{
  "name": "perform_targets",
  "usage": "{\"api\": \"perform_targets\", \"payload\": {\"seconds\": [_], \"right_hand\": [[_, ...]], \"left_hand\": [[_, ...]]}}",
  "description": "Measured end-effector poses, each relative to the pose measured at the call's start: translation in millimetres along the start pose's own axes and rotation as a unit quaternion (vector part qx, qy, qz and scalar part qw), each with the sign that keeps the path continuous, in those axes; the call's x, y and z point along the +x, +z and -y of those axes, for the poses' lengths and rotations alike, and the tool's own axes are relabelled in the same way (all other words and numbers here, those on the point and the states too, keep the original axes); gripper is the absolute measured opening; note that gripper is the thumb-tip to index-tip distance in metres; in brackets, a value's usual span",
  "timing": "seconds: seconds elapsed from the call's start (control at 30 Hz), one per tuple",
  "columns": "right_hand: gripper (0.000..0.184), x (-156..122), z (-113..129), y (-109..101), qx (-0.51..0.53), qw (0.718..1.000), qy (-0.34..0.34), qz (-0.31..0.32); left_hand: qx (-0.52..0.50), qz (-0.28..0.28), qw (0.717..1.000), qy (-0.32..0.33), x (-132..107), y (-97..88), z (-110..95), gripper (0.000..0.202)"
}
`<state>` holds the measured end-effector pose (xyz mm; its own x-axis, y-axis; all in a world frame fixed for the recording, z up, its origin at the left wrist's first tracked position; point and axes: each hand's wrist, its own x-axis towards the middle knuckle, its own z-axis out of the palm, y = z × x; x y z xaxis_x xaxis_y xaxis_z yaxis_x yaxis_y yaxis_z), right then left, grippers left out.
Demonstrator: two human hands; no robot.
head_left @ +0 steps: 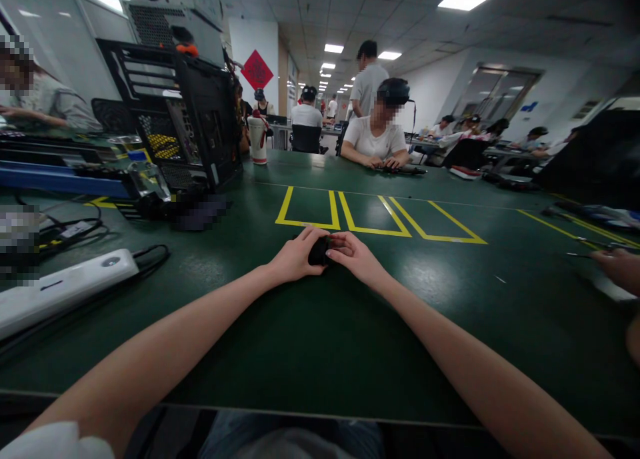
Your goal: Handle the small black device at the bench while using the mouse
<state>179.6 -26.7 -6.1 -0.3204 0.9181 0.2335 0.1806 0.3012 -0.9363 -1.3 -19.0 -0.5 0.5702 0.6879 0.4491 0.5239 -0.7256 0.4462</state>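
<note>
Over the middle of the green table, a small black object is between my two hands; its exact kind does not show. My left hand wraps around it from the left, thumb below and fingers over the top. From the right, my right hand is closed with its fingertips pressed on the object's right side. Part of the object is hidden behind my fingers. Just beyond my hands, yellow tape outlines mark the tabletop.
At left lie a white power strip with black cable and a clear bottle near an open computer case. A white cup stands behind. A person sits opposite; another person's hand is at far right.
</note>
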Motion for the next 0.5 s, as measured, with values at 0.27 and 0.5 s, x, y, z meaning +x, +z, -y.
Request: {"api": "perform_targets", "payload": {"seconds": [0.27, 0.5], "right_hand": [[0.031, -2.7, -0.5, -0.5, 0.022, 0.999, -0.035, 0.030], [0.027, -0.1, -0.6, 1.5, 0.027, 1.000, 0.005, -0.003]], "left_hand": [[0.000, -0.004, 1.000, -0.002, -0.1, 1.2, 1.6, 0.058], [0.001, -0.005, 1.000, -0.001, -0.1, 0.8, 0.0, 0.059]]}}
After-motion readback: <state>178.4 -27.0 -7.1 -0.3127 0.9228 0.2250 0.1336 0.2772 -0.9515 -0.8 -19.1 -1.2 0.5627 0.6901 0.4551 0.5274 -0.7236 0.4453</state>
